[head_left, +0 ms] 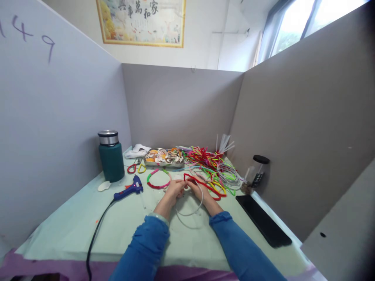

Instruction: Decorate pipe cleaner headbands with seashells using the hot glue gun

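Blue sleeves (150,244) reach over the pale-green cloth-covered bench (123,234) — our left hand (175,189), fingers pinched on a thin grey hoop (202,198), nearly meets our right hand (202,189), whose closed fingers hold a fuzzy red pipe cleaner (205,184), its length slanting rightward and towards us.

We're in a three-sided booth: grey left partition (64,113), back partition (181,101) and right partition (304,101), the left one marked with handwritten digits (23,33), a 4 and a 9 legible. Table (117,238) has a pale green cover, with purple cloth (73,268) at the near edge. Over the back panel we see a white wall (202,31), a gold-bordered print (164,27) with Chinese characters, and a bright window (293,29) upper right; right panel reads darker than left.
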A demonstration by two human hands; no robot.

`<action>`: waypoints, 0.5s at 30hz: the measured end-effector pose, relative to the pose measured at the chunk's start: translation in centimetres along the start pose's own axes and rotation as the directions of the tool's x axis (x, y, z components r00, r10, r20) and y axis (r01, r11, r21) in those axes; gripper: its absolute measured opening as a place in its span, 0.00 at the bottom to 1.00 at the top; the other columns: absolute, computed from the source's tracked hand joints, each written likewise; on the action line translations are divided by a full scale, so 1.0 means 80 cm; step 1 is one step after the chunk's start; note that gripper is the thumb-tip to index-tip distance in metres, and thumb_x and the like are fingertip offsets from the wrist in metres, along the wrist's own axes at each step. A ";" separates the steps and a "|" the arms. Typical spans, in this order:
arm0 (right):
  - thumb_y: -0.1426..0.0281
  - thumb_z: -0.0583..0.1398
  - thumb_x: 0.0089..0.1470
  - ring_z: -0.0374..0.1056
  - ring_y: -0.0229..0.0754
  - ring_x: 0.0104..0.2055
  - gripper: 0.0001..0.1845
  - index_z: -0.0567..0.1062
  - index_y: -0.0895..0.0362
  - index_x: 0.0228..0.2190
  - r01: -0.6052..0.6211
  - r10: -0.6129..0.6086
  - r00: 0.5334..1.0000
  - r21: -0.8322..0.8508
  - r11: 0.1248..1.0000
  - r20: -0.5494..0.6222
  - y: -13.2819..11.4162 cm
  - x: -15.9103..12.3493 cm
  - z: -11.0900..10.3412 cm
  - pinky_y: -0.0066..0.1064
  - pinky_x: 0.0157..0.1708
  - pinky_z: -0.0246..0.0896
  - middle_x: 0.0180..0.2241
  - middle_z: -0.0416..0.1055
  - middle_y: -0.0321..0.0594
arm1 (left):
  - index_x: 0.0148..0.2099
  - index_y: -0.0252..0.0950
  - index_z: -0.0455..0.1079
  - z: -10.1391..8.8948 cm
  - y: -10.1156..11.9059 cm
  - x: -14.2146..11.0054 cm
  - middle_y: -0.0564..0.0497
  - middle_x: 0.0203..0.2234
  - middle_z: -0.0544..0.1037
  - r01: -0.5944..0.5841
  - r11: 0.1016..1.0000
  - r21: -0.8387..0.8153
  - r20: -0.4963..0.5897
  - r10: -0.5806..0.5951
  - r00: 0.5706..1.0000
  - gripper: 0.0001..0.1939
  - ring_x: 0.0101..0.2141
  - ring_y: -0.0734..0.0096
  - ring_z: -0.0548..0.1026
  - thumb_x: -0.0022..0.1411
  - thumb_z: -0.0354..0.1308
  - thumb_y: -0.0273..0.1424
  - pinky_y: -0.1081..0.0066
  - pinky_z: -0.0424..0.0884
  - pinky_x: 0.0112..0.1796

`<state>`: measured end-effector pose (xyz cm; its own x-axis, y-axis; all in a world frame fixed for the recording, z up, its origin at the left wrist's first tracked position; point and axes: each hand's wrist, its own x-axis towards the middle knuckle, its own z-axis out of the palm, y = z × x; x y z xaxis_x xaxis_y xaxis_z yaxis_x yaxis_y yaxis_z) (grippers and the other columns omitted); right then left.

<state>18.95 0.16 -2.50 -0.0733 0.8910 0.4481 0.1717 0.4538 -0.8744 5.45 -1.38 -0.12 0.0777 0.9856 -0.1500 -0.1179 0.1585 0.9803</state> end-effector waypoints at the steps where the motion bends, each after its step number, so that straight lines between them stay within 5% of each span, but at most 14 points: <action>1: 0.63 0.61 0.46 0.66 0.42 0.31 0.09 0.74 0.57 0.27 0.005 -0.005 1.000 0.005 1.000 0.011 0.000 0.000 0.000 0.33 0.33 0.60 0.27 0.71 0.37 | 0.26 0.31 0.68 0.000 0.001 -0.001 0.52 0.19 0.69 0.008 1.000 -0.013 -0.019 -0.008 1.000 0.09 0.14 0.83 0.57 0.49 0.61 0.32 0.77 0.43 0.15; 9: 0.63 0.62 0.45 0.61 0.36 0.24 0.14 0.72 0.57 0.34 -0.076 0.063 0.992 0.120 0.990 0.107 -0.007 -0.005 0.003 0.28 0.24 0.55 0.28 0.71 0.37 | 0.20 0.32 0.63 -0.003 0.005 -0.001 0.58 0.11 0.59 -0.012 1.000 -0.020 -0.017 0.012 1.000 0.13 0.12 0.84 0.51 0.51 0.61 0.32 0.76 0.40 0.15; 15: 0.58 0.61 0.47 0.55 0.35 0.20 0.16 0.74 0.56 0.33 -0.118 0.097 0.987 0.161 0.980 0.130 -0.020 -0.010 0.001 0.28 0.19 0.49 0.21 0.65 0.33 | 0.23 0.32 0.64 -0.006 0.004 0.000 0.56 0.14 0.63 -0.009 0.998 -0.056 -0.005 0.009 1.000 0.15 0.13 0.85 0.52 0.48 0.64 0.37 0.77 0.40 0.16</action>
<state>18.66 -1.28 -1.44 -0.1836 0.9250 0.3327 0.0183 0.3417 -0.9396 4.96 -1.34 0.12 0.0714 0.9873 -0.1418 -0.1734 0.1523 0.9730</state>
